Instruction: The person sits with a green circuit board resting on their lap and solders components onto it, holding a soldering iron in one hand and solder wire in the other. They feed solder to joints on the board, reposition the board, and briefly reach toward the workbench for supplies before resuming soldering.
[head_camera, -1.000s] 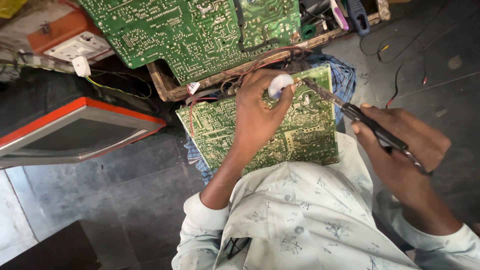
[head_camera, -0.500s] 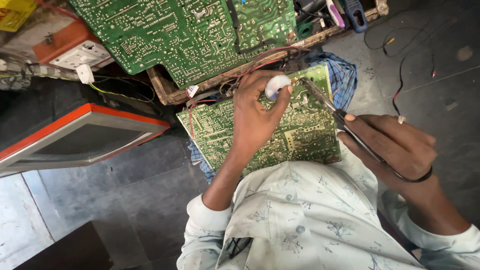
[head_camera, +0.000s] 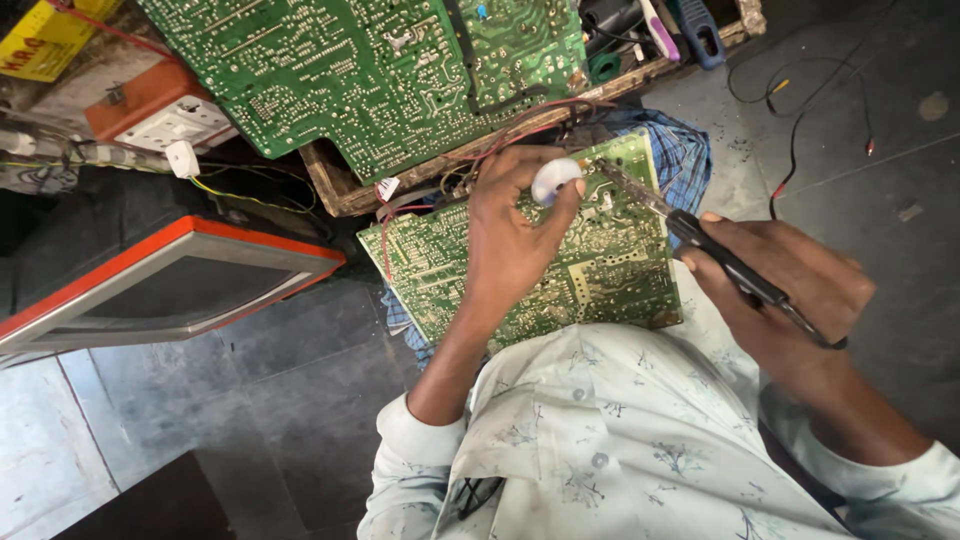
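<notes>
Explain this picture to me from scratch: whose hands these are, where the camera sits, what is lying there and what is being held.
There is no machine here: a person works with two bare hands, and the camera is worn on their head, looking down over their pale patterned shirt. The left hand rests on a green circuit board lying on the lap, and its fingers pinch a small white round object. The right hand grips a soldering iron like a pen, its tip over the board's far edge. Behind, a larger green circuit board leans on a wooden tray. To the left lies an orange-framed screen panel on the grey floor.
</notes>
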